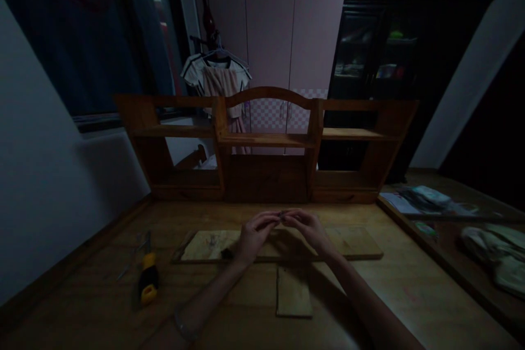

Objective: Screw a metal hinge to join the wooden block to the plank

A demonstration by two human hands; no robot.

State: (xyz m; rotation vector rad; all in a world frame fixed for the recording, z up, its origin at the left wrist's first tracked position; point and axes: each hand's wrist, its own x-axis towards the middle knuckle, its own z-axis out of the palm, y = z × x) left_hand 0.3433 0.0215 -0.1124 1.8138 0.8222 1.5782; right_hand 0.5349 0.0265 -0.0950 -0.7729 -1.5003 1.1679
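Note:
My left hand [255,235] and my right hand [307,228] meet above the middle of the wooden desk, fingertips pinched together on a small dark item [282,214] too small to name. Below them lies a long flat wooden board [205,245] running left to right. A smaller wooden piece [292,298] lies nearer to me, just under my right forearm. A thin bracelet circles my left wrist.
A wooden shelf unit [266,142] stands at the back of the desk. A yellow-and-black-handled screwdriver [147,279] lies at the left, with thin metal bits beside it. Papers [426,199] and a cloth lie on the right. A pink wardrobe and dark cabinet stand behind.

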